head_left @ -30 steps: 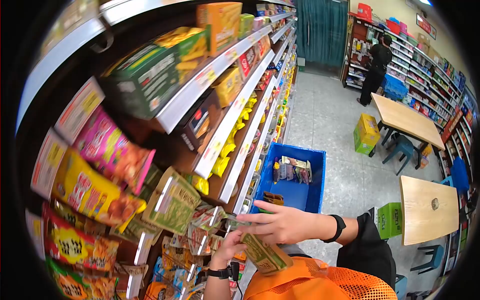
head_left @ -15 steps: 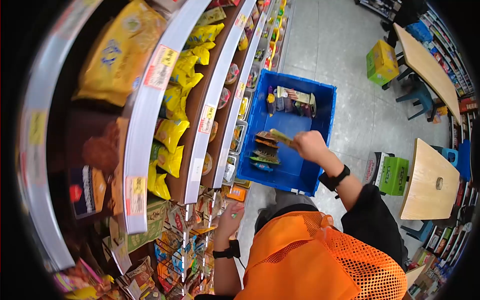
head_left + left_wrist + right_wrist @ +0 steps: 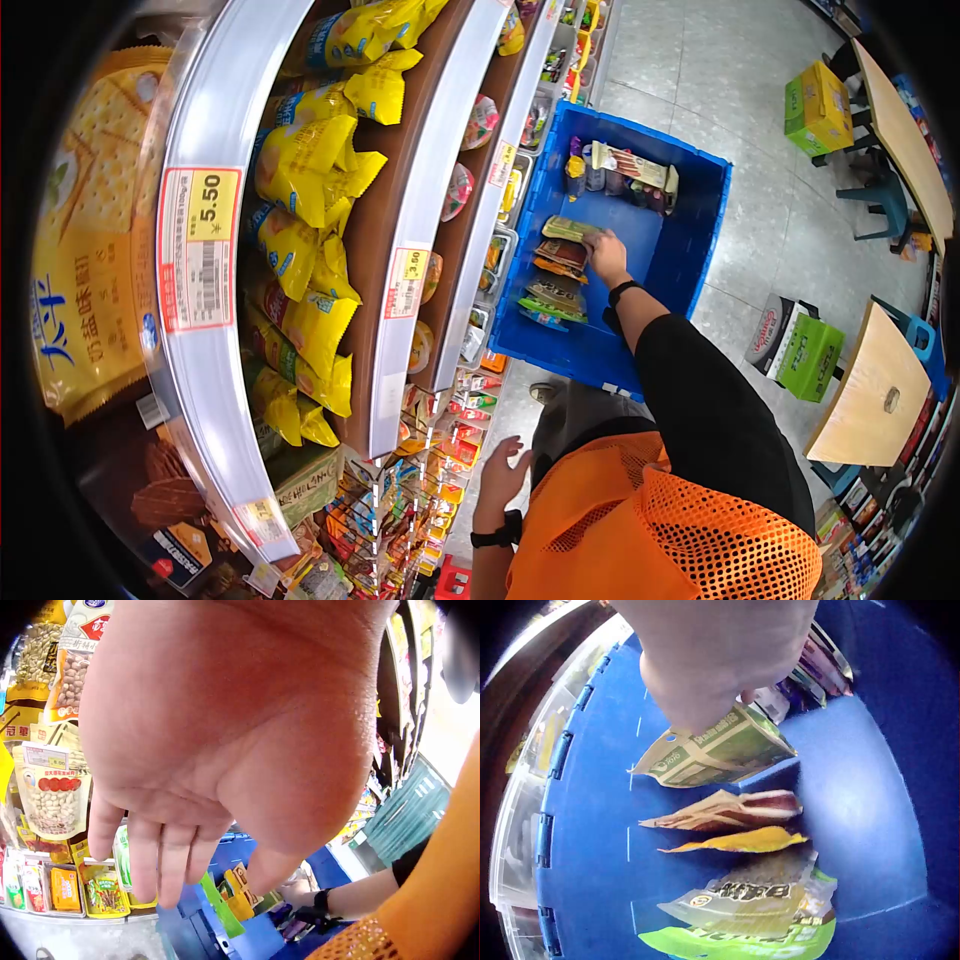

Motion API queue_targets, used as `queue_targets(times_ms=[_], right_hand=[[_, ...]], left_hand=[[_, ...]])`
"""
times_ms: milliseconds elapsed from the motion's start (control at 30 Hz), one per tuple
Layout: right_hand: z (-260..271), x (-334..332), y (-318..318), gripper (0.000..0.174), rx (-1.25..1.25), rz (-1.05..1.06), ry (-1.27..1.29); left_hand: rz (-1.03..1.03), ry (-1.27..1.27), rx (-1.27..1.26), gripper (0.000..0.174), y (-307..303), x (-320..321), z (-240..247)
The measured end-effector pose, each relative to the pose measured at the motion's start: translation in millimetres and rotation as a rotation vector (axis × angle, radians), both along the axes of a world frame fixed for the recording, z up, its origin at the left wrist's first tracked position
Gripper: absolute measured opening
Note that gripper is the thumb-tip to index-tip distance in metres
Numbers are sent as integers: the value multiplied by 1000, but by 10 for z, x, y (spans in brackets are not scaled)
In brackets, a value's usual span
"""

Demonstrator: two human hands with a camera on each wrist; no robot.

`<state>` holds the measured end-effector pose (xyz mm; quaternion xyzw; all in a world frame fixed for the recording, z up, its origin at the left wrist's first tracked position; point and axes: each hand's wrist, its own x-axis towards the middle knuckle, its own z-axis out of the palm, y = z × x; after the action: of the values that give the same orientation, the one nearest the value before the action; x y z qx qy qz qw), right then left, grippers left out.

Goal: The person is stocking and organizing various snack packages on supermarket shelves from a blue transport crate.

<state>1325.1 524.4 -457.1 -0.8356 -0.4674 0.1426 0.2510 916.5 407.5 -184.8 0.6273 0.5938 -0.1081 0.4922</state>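
Observation:
My right hand [image 3: 608, 258] is inside the blue crate [image 3: 642, 350], pinching the top edge of a green and beige packet [image 3: 716, 754]. That packet stands upright beside a row of others: a brown one [image 3: 735, 810], a yellow one [image 3: 742, 841], a clear one [image 3: 757, 894] and a green one [image 3: 750, 941]. More packets [image 3: 635, 175] lie at the crate's far end. Beside the shelf, my left hand [image 3: 502, 480] holds nothing; the left wrist view shows its palm [image 3: 232, 727] with the fingers extended.
Shelves at the left carry yellow bags [image 3: 300, 170] and a large cracker bag [image 3: 100, 230], with price tags [image 3: 202, 245] along the edge. Hanging snack packets [image 3: 385, 500] are below. At the right stand wooden tables [image 3: 870, 385], a green box [image 3: 811, 358] and a yellow-green carton [image 3: 818, 108].
The right hand has carried the green packet from the shelf side down into the crate. The left hand has let go of it and hangs lower. The head view has shifted toward the crate.

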Motion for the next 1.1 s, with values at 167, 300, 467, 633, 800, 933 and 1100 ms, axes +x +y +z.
queue_targets(times_ms=[167, 300, 467, 633, 800, 933, 1100], right_hand=[[-238, -350, -121, 12, 24, -26, 103], [-11, -376, -128, 18, -180, 65, 156], [286, -358, -143, 49, -168, 104, 115], [1466, -660, 16, 7, 372, 380, 100], [3001, -1476, -34, 9, 912, 786, 185], [4067, -2264, -85, 24, 1061, 928, 349], [4683, -2988, 36, 73, 763, 970, 750]], left_hand=[[19, 59, -45, 49, -105, 2, 74], [33, 61, 3, 48, -127, -16, 127], [11, 9, 164, 42, -111, -60, 189], [212, -353, 615, 14, 110, -103, 777], [713, -360, 1317, 18, 120, -772, 1058], [990, -500, 1439, 60, 616, -923, 1745], [767, -688, 1111, 71, 1149, -1553, 1754]])
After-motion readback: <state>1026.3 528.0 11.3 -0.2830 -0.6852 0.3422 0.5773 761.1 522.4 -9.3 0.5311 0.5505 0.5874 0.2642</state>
